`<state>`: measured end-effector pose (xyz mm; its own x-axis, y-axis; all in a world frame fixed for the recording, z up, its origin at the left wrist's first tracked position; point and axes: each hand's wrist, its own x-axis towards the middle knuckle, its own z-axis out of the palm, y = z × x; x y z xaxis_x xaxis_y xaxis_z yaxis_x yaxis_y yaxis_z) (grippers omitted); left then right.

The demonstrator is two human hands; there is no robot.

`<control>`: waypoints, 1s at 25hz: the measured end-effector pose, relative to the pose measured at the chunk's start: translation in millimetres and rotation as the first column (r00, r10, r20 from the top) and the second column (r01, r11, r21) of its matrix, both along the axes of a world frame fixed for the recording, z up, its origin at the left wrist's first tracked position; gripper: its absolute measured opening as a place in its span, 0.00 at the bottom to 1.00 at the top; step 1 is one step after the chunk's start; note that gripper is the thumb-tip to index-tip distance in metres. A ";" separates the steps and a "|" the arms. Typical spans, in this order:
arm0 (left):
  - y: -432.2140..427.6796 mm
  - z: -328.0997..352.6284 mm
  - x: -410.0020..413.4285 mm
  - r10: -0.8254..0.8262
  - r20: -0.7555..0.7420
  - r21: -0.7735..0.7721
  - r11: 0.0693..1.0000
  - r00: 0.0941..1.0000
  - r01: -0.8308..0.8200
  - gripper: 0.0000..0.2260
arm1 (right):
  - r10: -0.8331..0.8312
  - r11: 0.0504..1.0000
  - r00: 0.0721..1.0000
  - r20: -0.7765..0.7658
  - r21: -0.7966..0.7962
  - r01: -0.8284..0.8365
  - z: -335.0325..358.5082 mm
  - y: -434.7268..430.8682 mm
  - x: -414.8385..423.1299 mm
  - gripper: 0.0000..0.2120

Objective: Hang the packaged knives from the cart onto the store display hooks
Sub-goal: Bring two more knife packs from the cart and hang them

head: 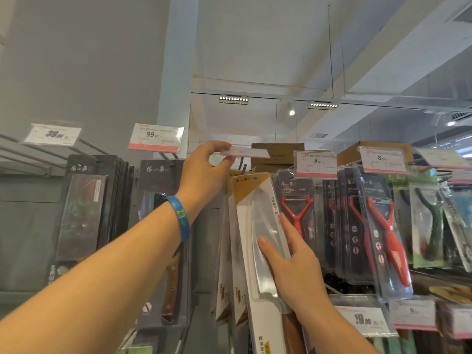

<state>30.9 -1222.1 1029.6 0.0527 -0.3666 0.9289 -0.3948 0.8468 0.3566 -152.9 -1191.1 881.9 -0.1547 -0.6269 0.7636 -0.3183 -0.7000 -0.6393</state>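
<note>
I see the packaged knife (258, 213), a flat white card with a tan top and a glossy clear blister over a broad steel blade. It leans tilted just under the dark wire hook (244, 166), in front of similar packs. My right hand (296, 264) lies on the blister with straight fingers, grip open. My left hand (204, 175), with a blue rubber wristband (180, 217), pinches the thin plastic price tag (245, 152) above the hook. The frame's bottom edge cuts off the wooden handle. I cannot tell whether the pack's hole is on the hook.
</note>
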 end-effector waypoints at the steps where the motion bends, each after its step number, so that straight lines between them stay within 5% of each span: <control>1: 1.2 1.3 2.1 0.113 0.080 -0.043 0.993 0.990 -0.109 0.12 | 0.008 1.000 1.000 0.007 0.012 -0.008 -0.4 -1.9 3.5 0.32; 5: -0.9 3.0 3.2 0.288 0.131 -0.203 0.944 0.948 -0.259 0.12 | -0.016 1.000 1.000 0.017 -0.015 0.016 5.2 -2.4 19.5 0.31; 11: 4.4 15.9 4.8 0.377 0.172 -0.197 0.918 0.910 -0.343 0.11 | 0.025 0.999 1.000 0.008 0.038 -0.025 -0.3 -8.4 44.7 0.32; 19: 5.7 24.1 9.5 0.323 0.216 -0.136 0.944 0.921 -0.299 0.12 | -0.045 0.999 0.997 0.070 -0.008 0.046 11.7 -7.6 40.8 0.32; 25: 5.3 15.1 7.0 0.263 0.179 -0.102 0.963 0.948 -0.249 0.11 | -0.004 0.995 0.990 0.138 0.100 -0.009 -9.0 -10.7 39.6 0.31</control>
